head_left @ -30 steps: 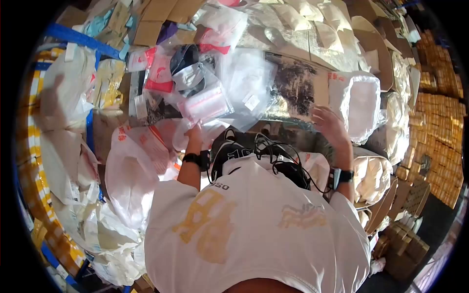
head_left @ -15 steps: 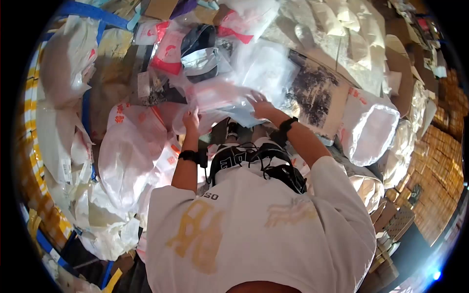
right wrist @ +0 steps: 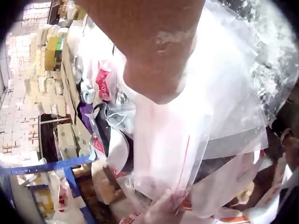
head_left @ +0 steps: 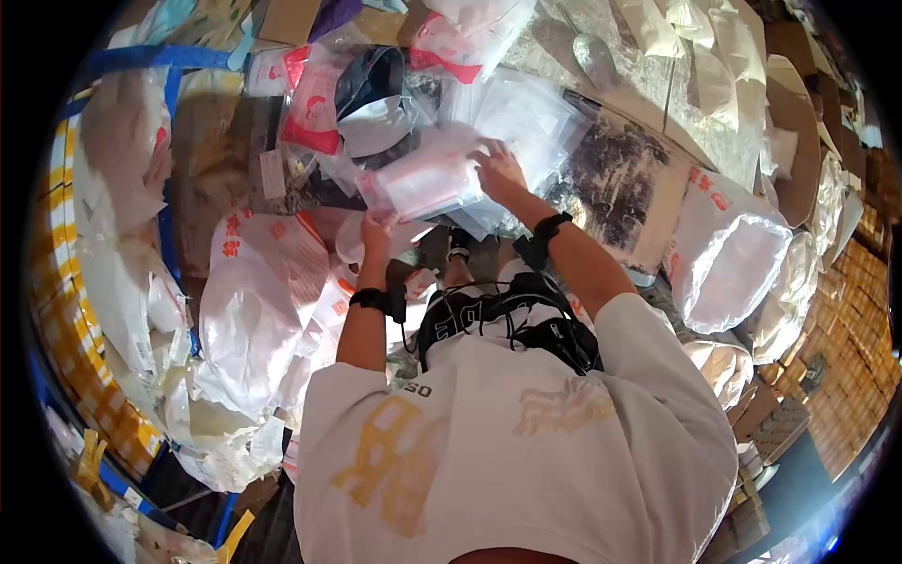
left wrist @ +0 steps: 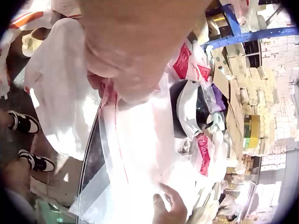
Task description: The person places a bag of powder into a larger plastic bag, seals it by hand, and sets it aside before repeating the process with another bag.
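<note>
My left hand (head_left: 378, 235) grips the near left end of a clear plastic bag (head_left: 423, 183) with a red line along it; the thumb shows on top in the right wrist view. At the bag's other end is my right hand (head_left: 500, 172), its bent fingertips resting on the plastic. In the left wrist view its thumb and forefinger (left wrist: 174, 196) stand slightly apart on the bag. More clear bags (head_left: 536, 113) lie flat beyond and beneath. Behind the held bag sits a packed black and white item (head_left: 371, 99), next to red and white packages (head_left: 313, 117).
A worn dark board (head_left: 625, 179) lies to the right, by a white-lined open bag (head_left: 733, 254). A large white bag (head_left: 249, 301) hangs at the near left. Blue rack bars (head_left: 141, 58) stand left. Farther back is a metal scoop (head_left: 594, 58).
My right hand has come from the far right across to the bag's right end, fingers now more bent. The bag was lifted and rumpled, and now lies flatter. My left hand stays at its end.
</note>
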The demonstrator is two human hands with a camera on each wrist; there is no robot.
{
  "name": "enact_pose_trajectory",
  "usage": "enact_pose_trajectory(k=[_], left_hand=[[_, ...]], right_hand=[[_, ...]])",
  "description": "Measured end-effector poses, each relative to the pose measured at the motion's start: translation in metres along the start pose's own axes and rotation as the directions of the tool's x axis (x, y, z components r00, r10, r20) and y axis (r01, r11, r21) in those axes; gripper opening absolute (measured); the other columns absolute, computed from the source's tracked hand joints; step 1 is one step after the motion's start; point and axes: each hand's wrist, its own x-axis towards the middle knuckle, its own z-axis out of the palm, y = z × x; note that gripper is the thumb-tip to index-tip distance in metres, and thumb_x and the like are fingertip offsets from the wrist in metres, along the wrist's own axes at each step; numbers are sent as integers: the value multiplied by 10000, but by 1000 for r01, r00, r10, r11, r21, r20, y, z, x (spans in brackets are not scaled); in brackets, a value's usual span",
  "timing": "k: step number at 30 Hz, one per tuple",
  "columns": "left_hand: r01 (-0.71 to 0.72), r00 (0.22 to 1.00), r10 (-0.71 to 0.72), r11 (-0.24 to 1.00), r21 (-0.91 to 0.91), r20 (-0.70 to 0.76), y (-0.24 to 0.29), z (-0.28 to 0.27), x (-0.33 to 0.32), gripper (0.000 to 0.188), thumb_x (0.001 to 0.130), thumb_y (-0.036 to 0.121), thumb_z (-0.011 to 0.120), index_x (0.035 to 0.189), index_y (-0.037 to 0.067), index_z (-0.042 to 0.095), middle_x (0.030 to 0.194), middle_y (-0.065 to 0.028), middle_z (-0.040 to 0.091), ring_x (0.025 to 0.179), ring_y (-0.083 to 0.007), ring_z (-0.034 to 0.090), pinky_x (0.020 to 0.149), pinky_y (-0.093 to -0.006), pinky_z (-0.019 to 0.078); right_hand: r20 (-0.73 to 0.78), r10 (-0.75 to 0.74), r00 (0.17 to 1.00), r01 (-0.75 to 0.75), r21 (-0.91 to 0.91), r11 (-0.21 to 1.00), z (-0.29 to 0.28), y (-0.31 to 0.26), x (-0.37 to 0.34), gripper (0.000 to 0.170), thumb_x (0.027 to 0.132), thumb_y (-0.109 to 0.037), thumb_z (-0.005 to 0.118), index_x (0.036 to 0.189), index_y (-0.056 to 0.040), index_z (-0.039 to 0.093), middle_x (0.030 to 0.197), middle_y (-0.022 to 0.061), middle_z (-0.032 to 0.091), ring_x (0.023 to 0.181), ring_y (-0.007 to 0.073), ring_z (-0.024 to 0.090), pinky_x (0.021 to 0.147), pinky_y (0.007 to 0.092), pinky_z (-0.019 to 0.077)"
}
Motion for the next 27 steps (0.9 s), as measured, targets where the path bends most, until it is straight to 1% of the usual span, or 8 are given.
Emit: enact_pose_trajectory(k=[2,5,9,14,17,21,24,27], left_hand=[[64,998,-63,993,-99,12,27,8,-11,316,765,148,811,977,-2,630,894,-76,692,802,-169,647,743,-323,508],[120,992,-117,989,84,-44,34,14,-15,313,763,163,812,979,6,649,917,-97,707,824,-205,670,759,-346,516],[201,979,-190,963,178,-77,-12,16,3,278,783,200,793,976,26,695,918,-122,724,833,-246,686,766,-367,521],[239,970,-227,955,177,-89,-31,17,11,260,808,208,770,995,38,711,872,-112,726,764,-244,687,720,-361,527],[325,944,-327,944,-55,-48,16,17,-5,259,822,167,755,1047,51,699,857,-76,715,704,-194,668,640,-319,524],[306,951,-309,934,-185,13,41,19,-24,182,885,51,682,1057,5,647,863,-50,666,681,-121,618,567,-264,493],[314,949,-306,936,-161,71,32,21,-26,211,875,4,663,1085,1,643,900,-58,660,736,-134,630,605,-270,507],[74,997,-74,996,-45,5,6,24,-21,167,821,118,732,970,53,691,797,-57,667,651,-147,618,590,-300,475]], right_hand=[[-74,-110,991,121,174,977,22,10,6,317,873,-123,618,1189,-116,634,1248,95,563,1184,267,531,982,453,450],[274,97,957,-278,765,581,16,-6,12,291,858,-91,601,1148,-93,627,1118,122,604,1045,296,604,913,431,491],[-360,292,886,-171,332,928,40,-8,14,293,860,4,531,1127,-61,632,975,108,650,844,254,655,772,364,532],[275,198,941,-330,877,349,35,-4,18,193,851,-7,561,1009,-43,666,945,121,663,782,240,654,706,352,534],[-183,130,974,-38,439,898,39,-3,18,203,898,-19,546,1066,-30,659,934,78,666,815,165,672,689,323,555],[294,205,934,-358,766,534,61,15,18,181,884,-87,648,1015,37,664,891,87,683,694,186,672,642,330,556],[400,116,909,-386,704,596,51,15,21,173,891,-113,664,979,35,682,859,81,688,720,186,677,647,331,551],[348,56,936,-291,673,680,44,-2,22,210,866,-174,694,965,12,702,846,80,703,737,217,686,670,358,544]])
